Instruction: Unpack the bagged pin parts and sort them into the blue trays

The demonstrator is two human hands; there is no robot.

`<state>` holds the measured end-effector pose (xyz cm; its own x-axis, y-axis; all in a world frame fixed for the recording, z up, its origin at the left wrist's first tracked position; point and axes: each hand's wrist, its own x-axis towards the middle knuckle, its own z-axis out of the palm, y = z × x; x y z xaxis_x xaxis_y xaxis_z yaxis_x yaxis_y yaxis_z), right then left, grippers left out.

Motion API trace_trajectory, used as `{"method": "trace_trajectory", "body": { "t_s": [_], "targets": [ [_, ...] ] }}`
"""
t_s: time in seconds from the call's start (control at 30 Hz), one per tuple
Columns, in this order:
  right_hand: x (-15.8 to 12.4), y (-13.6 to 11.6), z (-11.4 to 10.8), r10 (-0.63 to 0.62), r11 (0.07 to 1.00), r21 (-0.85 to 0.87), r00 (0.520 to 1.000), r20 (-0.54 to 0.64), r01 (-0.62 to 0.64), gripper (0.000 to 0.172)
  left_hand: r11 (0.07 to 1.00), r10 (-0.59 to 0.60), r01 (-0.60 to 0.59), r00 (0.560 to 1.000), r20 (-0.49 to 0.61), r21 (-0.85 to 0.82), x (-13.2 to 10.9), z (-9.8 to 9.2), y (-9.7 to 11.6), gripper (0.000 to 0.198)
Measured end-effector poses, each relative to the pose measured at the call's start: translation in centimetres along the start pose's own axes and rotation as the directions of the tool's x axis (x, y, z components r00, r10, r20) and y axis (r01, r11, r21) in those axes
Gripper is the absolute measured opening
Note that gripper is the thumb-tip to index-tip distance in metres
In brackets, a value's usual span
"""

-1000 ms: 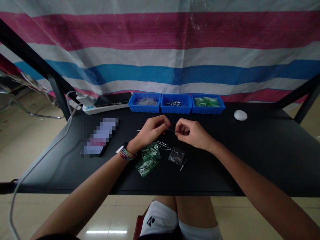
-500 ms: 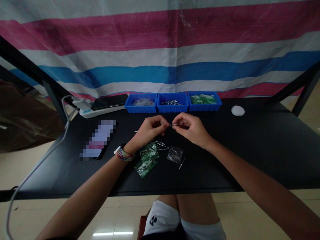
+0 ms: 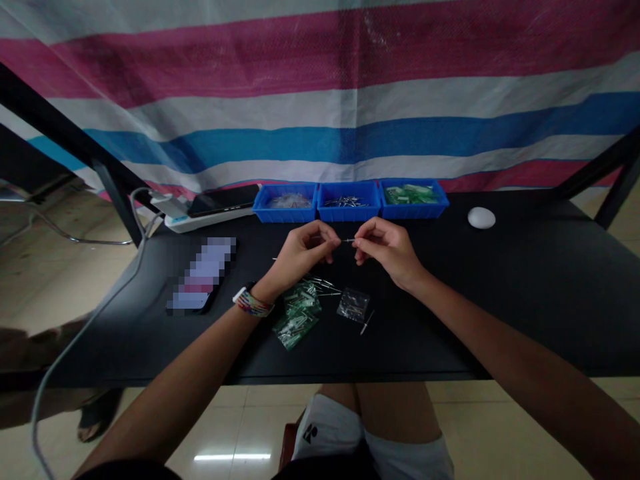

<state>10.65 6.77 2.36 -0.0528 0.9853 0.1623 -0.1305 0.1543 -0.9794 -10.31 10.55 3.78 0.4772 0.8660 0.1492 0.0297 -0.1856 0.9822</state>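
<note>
Between my two hands runs a thin metal pin [image 3: 347,240] with a small collar, shaped like a blind rivet. My left hand [image 3: 307,250] pinches its left end between thumb and fingertips. The other end is in the pinch of my right hand [image 3: 387,247]. Below my left hand lie green plastic bags [image 3: 296,327] with small pieces in them, beside several loose metal pins [image 3: 325,285]. A small clear bag [image 3: 353,305] with pins inside lies nearer me, and a single pin [image 3: 367,323] rests at its right.
Along the back stand three blue bins: one with clear bags [image 3: 285,215], one with metal pins [image 3: 349,213], one with green bags [image 3: 415,211]. At left are a phone [image 3: 205,277] and a power strip [image 3: 210,219] with a cable. A white rounded object [image 3: 481,218] sits right.
The view has shifted slightly. Both hands still hold the pin, with my fingertips a little farther apart and more of it showing. A person's foot now shows at lower left.
</note>
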Motion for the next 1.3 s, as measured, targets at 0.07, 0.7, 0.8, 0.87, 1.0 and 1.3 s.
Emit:
{"method": "trace_trajectory", "body": {
  "t_s": [0.07,0.7,0.8,0.87,1.0,1.3],
  "targets": [
    [-0.04,-0.01,0.08,-0.02,1.0,-0.012,1.0,-0.013,0.02,0.022,1.0,-0.001,0.001,1.0,-0.001,-0.001,0.04,-0.13,-0.08,0.028],
    [0.01,-0.01,-0.06,-0.015,0.998,-0.062,1.0,-0.003,0.015,0.025,1.0,0.002,-0.002,1.0,0.011,0.006,0.08,-0.14,-0.01,0.026],
    [-0.05,-0.1,-0.02,0.017,0.999,-0.039,1.0,-0.01,-0.018,0.027,1.0,0.018,-0.018,1.0,-0.019,0.002,0.08,-0.04,0.08,0.026],
    [-0.08,-0.12,0.01,0.036,0.999,-0.019,0.999,-0.011,-0.037,0.026,0.999,0.033,-0.033,0.999,-0.035,0.001,0.05,-0.01,0.15,0.026],
    [-0.06,-0.08,0.07,0.043,0.999,0.019,0.999,-0.003,-0.043,0.024,0.999,0.054,-0.054,0.997,-0.047,-0.004,0.02,-0.03,0.13,0.027],
    [-0.04,0.25,-0.06,0.034,0.999,0.019,0.999,0.03,-0.034,0.022,0.994,0.095,-0.097,0.995,-0.034,-0.047,-0.18,-0.02,0.04,0.025]
  ]
}}
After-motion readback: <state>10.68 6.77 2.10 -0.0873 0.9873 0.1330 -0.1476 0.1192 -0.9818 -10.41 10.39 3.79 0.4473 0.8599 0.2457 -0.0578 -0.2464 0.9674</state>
